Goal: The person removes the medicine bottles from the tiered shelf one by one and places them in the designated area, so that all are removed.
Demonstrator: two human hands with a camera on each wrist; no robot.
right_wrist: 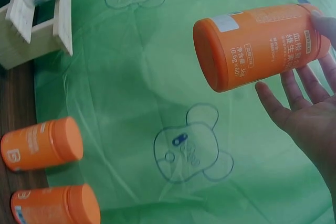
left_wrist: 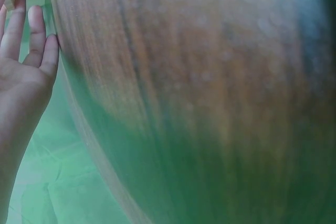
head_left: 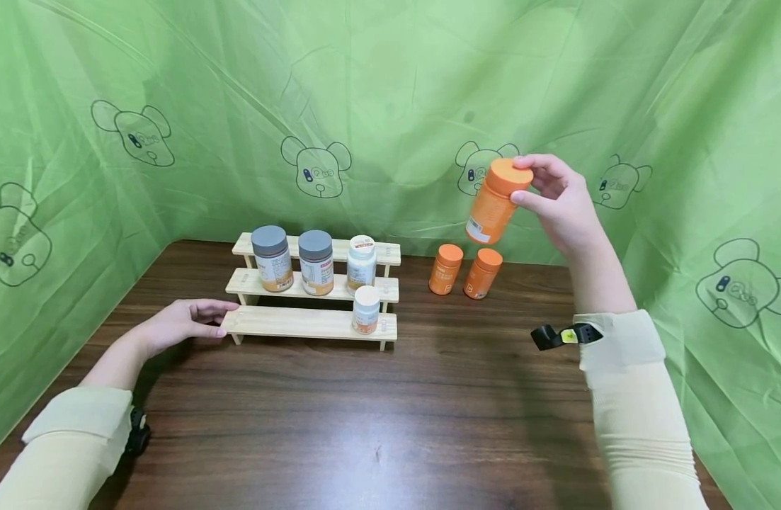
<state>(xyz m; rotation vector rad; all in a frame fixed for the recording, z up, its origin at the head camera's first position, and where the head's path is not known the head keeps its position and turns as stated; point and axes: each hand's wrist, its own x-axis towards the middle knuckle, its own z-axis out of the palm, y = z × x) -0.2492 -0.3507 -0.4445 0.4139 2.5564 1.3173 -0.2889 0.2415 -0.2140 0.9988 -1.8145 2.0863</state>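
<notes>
My right hand (head_left: 559,202) holds an orange bottle (head_left: 492,202) by its lid, between thumb and fingers. Tilted, the bottle hangs in the air above two smaller orange bottles on the table, the left one (head_left: 446,269) and the right one (head_left: 483,273). In the right wrist view its printed side (right_wrist: 262,45) faces the camera. My left hand (head_left: 186,320) grips the left end of the lowest step of a wooden tiered stand (head_left: 288,322), thumb at the front edge and fingers at the back. The left wrist view shows its other fingers (left_wrist: 37,38) extended.
On the middle step stand two grey-lidded jars, one (head_left: 272,258) left of the other (head_left: 316,262), and a white bottle (head_left: 361,263). A small white bottle (head_left: 366,310) is on the lowest step's right end. Green cloth (head_left: 390,106) hangs around the dark wooden table (head_left: 365,425).
</notes>
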